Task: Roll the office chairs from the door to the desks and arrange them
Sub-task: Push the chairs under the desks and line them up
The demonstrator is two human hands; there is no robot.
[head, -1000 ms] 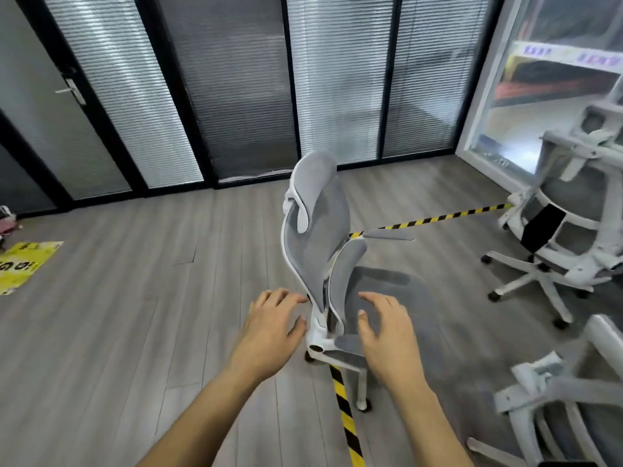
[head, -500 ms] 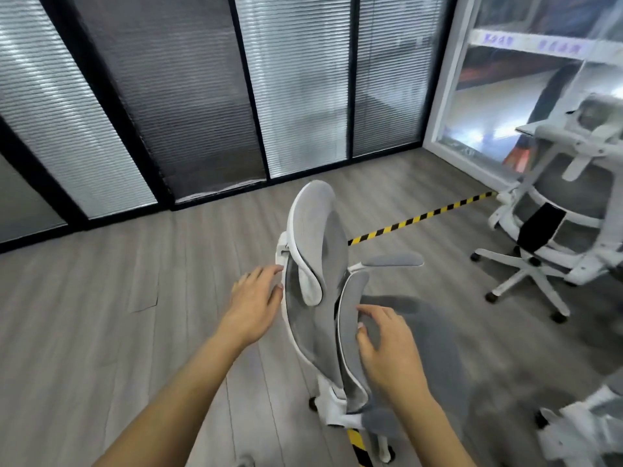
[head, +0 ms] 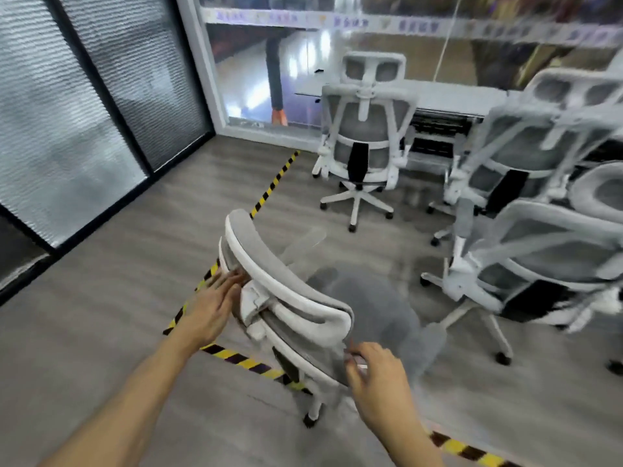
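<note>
The grey mesh office chair [head: 290,298] with a white frame stands just in front of me, its back toward me and its seat [head: 367,298] pointing at the desks. My left hand [head: 215,305] lies flat against the left rear of the backrest, fingers stretched out. My right hand [head: 377,379] curls its fingers on the backrest's right edge. One castor [head: 308,421] shows below on the floor. The picture is blurred by motion.
Three similar chairs stand ahead: one [head: 364,143] at the white desk [head: 455,96], two more [head: 526,156] [head: 539,264] crowded on the right. Yellow-black tape [head: 273,183] crosses the wood floor. Blinds [head: 67,112] line the left; a person's leg [head: 276,79] shows behind glass.
The view and the chair have swung right, from the blinds toward the desk and the other chairs. My hands went from hovering near the backrest to touching its two sides.
</note>
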